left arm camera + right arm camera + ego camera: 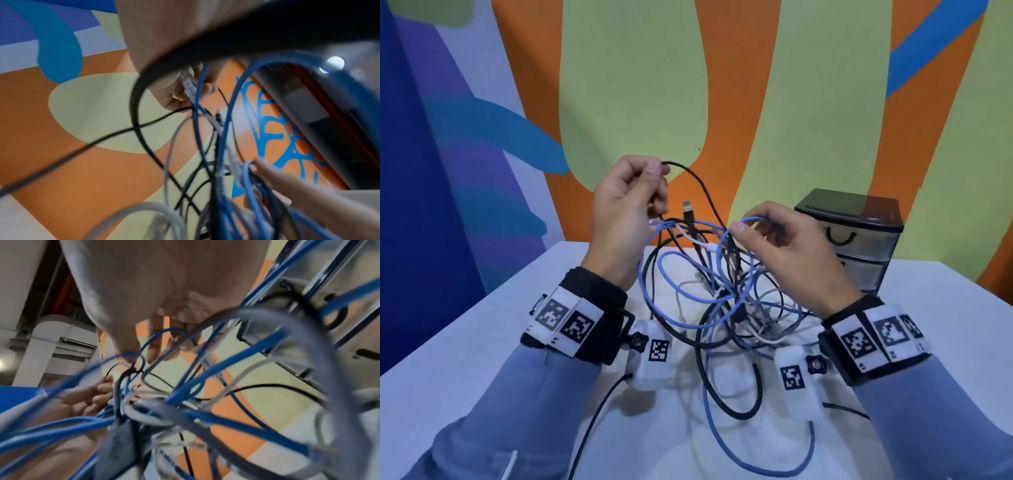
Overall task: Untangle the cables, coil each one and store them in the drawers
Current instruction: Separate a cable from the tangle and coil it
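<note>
A tangle of blue, black and grey-white cables [722, 301] hangs partly lifted over the white table [465, 346]. My left hand [633, 202] is raised at the centre left and pinches a thin black cable [695, 178] between thumb and forefinger. To its right, my right hand [774, 236] pinches a loop of blue cable [750, 220]. A black USB plug [688, 210] sticks up between the hands. The left wrist view shows the left fingers [174, 95] beside a clear network plug [188, 84]. Blue loops run under the right fingers [154, 340] in the right wrist view.
A small dark drawer unit [856, 236] with translucent drawers, all closed, stands at the table's back right against the painted wall. More blue and black cable [726, 411] trails toward me on the table. Wrist cameras hang under both wrists.
</note>
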A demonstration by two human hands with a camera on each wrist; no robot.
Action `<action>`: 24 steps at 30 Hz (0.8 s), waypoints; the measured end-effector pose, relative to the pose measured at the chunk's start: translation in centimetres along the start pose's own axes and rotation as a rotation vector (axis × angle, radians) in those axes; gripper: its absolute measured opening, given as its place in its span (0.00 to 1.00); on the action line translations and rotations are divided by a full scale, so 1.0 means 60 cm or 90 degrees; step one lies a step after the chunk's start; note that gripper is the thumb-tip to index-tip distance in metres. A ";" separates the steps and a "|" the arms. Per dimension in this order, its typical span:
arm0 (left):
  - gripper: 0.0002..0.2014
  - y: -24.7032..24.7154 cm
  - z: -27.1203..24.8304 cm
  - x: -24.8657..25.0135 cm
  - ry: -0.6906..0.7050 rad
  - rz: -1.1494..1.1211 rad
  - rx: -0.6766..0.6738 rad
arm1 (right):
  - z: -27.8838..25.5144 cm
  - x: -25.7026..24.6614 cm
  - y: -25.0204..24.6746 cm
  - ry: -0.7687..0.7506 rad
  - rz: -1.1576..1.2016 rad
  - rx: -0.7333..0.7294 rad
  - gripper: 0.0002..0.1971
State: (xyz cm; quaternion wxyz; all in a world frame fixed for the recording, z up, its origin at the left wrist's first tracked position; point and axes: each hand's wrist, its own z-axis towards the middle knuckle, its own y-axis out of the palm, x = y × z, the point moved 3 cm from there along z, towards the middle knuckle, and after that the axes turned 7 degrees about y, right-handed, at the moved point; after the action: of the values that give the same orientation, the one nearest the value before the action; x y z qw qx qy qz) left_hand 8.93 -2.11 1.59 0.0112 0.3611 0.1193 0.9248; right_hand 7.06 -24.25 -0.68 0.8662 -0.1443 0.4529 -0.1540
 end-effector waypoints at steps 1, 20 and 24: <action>0.08 -0.004 0.002 -0.003 -0.025 -0.005 0.010 | 0.001 0.003 -0.001 0.010 0.008 -0.008 0.09; 0.07 0.026 -0.024 0.010 0.096 0.351 -0.192 | -0.006 -0.005 0.008 0.044 -0.182 -0.073 0.07; 0.07 0.012 -0.014 0.003 0.084 0.333 -0.098 | -0.010 -0.005 0.018 0.041 -0.150 -0.148 0.15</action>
State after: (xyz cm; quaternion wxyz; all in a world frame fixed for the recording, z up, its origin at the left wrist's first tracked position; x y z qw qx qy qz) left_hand 8.29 -2.99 1.28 -0.2081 0.3164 -0.0476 0.9243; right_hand 6.55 -23.25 -1.22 0.8045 -0.2909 0.4754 -0.2054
